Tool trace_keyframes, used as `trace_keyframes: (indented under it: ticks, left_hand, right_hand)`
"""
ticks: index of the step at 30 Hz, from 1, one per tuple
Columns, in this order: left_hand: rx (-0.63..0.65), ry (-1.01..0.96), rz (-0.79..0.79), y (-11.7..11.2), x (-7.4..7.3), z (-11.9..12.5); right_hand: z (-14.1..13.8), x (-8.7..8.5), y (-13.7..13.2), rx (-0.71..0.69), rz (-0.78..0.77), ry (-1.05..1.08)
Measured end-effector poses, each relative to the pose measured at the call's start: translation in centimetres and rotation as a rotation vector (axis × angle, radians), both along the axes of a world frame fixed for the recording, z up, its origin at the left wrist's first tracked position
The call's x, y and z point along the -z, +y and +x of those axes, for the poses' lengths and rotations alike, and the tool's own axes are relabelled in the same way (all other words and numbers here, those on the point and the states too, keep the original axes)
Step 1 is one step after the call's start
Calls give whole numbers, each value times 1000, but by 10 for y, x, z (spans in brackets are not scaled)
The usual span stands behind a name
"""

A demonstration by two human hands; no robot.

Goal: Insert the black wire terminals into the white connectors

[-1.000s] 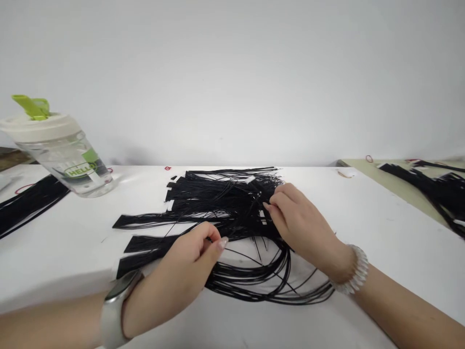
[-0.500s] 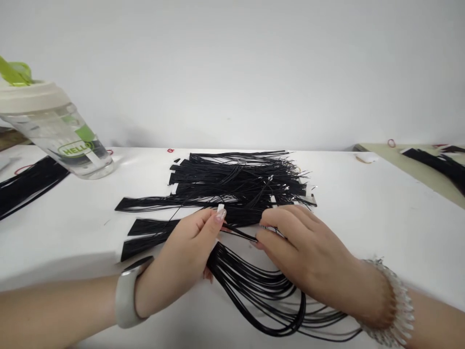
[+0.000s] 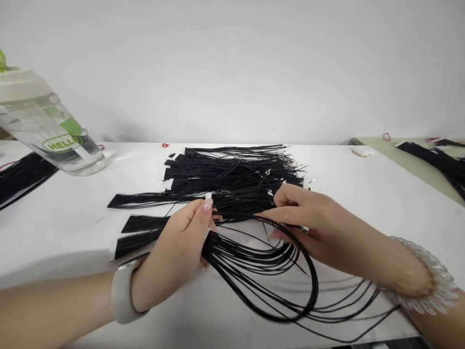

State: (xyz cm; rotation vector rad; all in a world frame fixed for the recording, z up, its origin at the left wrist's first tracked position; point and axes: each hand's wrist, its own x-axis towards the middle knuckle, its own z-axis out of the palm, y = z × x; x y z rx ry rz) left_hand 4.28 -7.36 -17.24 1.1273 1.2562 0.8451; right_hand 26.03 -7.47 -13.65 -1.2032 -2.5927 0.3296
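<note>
Right hand point(image 3: 319, 223) has drawn away from the left hand point(image 3: 179, 247), toward three o'clock; its fingers touch the wires point(image 3: 215, 249), grip unclear. Left pinches a connector point(image 3: 208, 196), wires curving out at four o'clock. Probably separating wires; next calls for steady pinching while easing them apart.

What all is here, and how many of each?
Wall: one, white, back
Table: one, white, centre
Side table: one, beige, right
Cup: one, clear with cream lid, left
Cable heap: one, black, centre
Side cables: several bunches, black, far left and right
White plugs: several, white, around heap
Red rings: at least three, red, back
Strip: one, yellowish, back right
Dark items: uncountable, black, bottom right
Looped cables: several, black, front centre
Watch: one, pale strap, left wrist
Bracelet: one, clear beads, right wrist
Left hand: one, bare, holding the loops
Right hand: one, bare, at the loops
</note>
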Motion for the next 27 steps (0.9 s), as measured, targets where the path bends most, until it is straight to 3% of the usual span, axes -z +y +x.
trace_keyframes:
  ticks: [4, 6, 8, 11, 13, 16, 20, 27]
  left_hand:
    - [-77, 0, 13, 0, -1, 4]
    - [-94, -16, 15, 1, 0, 5]
    - [-85, -28, 33, 1, 0, 5]
    - [-68, 8, 47, 0, -1, 5]
    - [-48, 40, 61, -2, -2, 5]
    - [-14, 88, 104, -5, -3, 5]
    - [4, 128, 171, -8, -1, 5]
    - [31, 183, 175, -8, -1, 6]
  right_hand:
    - [-2, -16, -16, 28, 271, 187]
    - [-3, -22, -24, 58, 314, 229]
    - [-4, -22, -28, 32, 125, 174]
    - [-12, -15, -28, -3, -308, 75]
    - [-20, -7, -26, -15, -447, 139]
    - [-32, 6, -24, -59, -543, 253]
    - [-39, 21, -22, -19, -623, 247]
    - [-41, 26, -23, -21, -643, 284]
